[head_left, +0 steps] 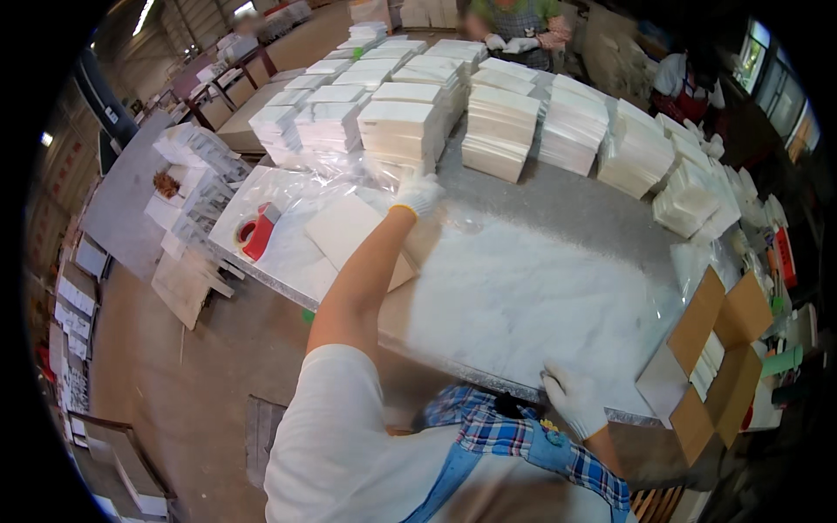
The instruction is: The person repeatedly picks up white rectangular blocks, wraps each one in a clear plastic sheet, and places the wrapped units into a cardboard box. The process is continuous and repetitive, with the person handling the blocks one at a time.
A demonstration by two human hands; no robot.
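Observation:
My left hand (418,193), in a white knit glove with a yellow cuff, stretches across the table to the foot of a stack of white tiles (398,129). Its fingers point forward, apart as far as they show, beside crumpled clear plastic film (336,167); the fingertips blend into the white behind them. Close to my body, my right hand (574,399), gloved too, rests at the near table edge with loose fingers and nothing visible in it. Left of my forearm lie flat pale tiles (347,228) and a red tape dispenser (256,234). A white sheet (532,301) covers the table's near part.
Several more tile stacks (499,122) line the table's far side. An open cardboard box (717,370) with white pieces inside stands at the right end. A person (519,35) in gloves stands across the table, another (684,87) at far right. Loaded pallets (196,187) stand left.

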